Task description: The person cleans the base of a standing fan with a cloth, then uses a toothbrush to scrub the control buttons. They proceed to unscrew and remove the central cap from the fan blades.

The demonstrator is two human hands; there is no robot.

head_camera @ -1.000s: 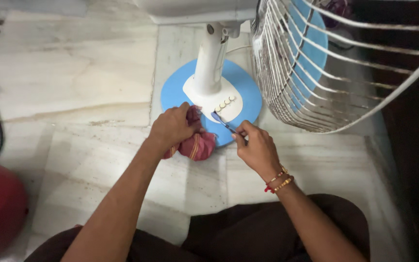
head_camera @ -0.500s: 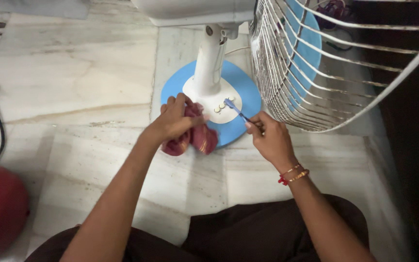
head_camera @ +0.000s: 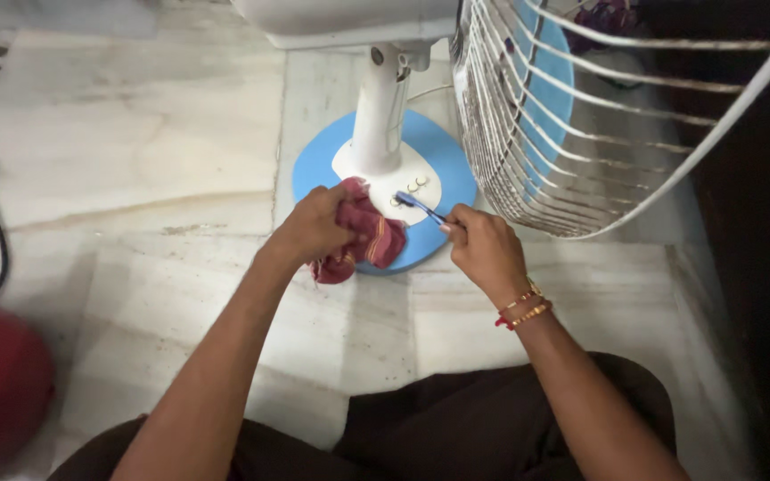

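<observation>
brush and cloth at the fan base

left hand (head_camera: 314,227) clenches a crumpled maroon striped cloth (head_camera: 363,236) on the near edge of the round blue plastic fan base (head_camera: 443,165). right hand (head_camera: 483,245) grasps a thin blue brush (head_camera: 421,207), its tip at the white button panel (head_camera: 413,185).

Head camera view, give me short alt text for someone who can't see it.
A person seated on a marble floor holds a blue toothbrush in the right hand against the buttons on a table fan's blue base, while the left hand grips a maroon cloth. The fan's white wire guard fills the upper right.
</observation>
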